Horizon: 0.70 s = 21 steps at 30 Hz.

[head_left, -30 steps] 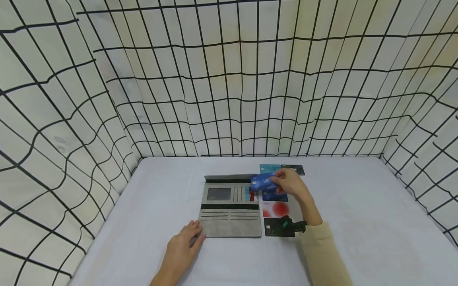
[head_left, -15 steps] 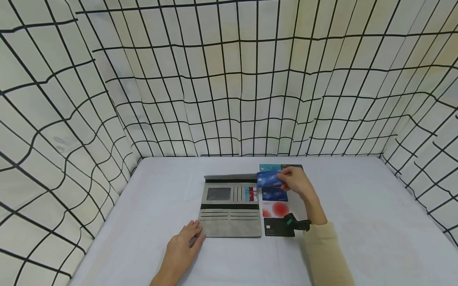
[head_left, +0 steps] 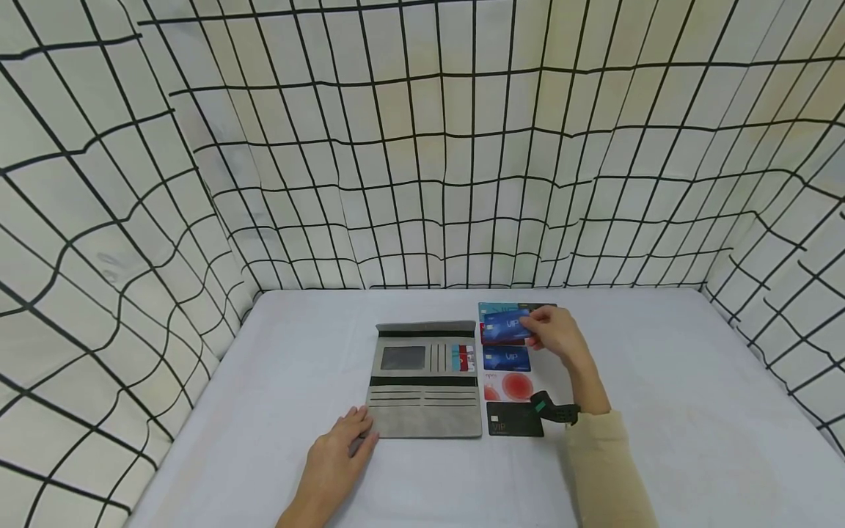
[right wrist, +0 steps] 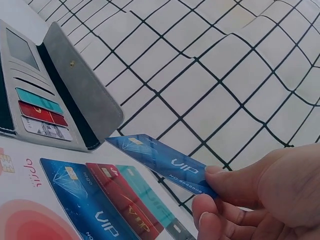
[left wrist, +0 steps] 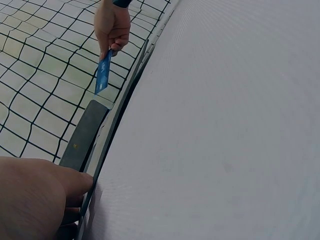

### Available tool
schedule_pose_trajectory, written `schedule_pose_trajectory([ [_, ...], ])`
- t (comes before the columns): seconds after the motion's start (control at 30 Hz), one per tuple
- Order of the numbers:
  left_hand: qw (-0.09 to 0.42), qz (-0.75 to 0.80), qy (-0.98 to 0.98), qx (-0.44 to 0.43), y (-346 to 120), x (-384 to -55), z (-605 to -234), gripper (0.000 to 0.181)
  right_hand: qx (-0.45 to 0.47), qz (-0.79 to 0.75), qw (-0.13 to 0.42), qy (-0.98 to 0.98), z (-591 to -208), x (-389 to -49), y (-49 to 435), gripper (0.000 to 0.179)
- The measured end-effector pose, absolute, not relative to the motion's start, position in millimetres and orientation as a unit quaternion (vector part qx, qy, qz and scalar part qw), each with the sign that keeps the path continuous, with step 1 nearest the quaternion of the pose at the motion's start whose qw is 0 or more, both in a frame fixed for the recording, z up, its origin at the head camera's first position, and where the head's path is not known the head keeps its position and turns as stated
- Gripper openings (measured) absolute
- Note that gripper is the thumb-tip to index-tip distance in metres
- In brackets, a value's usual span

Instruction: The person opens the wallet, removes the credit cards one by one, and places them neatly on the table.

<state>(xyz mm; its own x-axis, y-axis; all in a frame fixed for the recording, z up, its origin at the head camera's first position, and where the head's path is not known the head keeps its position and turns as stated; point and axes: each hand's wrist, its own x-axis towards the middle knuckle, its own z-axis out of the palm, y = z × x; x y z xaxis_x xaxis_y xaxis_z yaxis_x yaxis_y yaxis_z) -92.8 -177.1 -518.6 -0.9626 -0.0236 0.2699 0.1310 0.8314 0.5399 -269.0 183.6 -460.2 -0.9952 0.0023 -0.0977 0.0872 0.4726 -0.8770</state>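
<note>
My right hand point(head_left: 557, 334) pinches one end of a blue VIP card point(head_left: 505, 325) between thumb and fingers, tilted above the other cards in the right wrist view. Below it a red card point(right wrist: 125, 197) shows, beside a teal-and-black card point(head_left: 496, 308). A matching blue card point(head_left: 507, 358) lies just nearer. Left of the cards, a grey wallet point(head_left: 425, 423) is spread open, with teal, red point(right wrist: 44, 113) and white cards in its slots. My left hand point(head_left: 337, 451) rests its fingers at the wallet's near left corner, thumb by the edge.
A pale card with a red circle point(head_left: 518, 386) and a black VIP card point(head_left: 505, 420) lie flat right of the wallet. A black wrist strap point(head_left: 557, 412) is on the right wrist. White cloth point(head_left: 713, 411) covers the table. Black netting point(head_left: 422, 183) over white sheeting surrounds the back and sides.
My right hand has carried the blue card rightward, away from the wallet's upper right corner, to over the red card. My left hand and the wallet have stayed in place.
</note>
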Motion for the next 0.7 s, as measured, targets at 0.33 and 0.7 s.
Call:
schedule_pose_trajectory([
  [0.33, 0.148, -0.288, -0.946, -0.035, -178.6, -93.0, -520.3, 0.029, 0.038, -0.507, 0.041, 0.86, -461.0, -269.7, 188.8, 0.031],
  [0.7, 0.144, -0.288, -0.946, -0.032, -178.0, -93.0, -519.6, 0.029, 0.053, -0.504, 0.05, 0.861, -461.5, -267.4, 191.2, 0.032],
])
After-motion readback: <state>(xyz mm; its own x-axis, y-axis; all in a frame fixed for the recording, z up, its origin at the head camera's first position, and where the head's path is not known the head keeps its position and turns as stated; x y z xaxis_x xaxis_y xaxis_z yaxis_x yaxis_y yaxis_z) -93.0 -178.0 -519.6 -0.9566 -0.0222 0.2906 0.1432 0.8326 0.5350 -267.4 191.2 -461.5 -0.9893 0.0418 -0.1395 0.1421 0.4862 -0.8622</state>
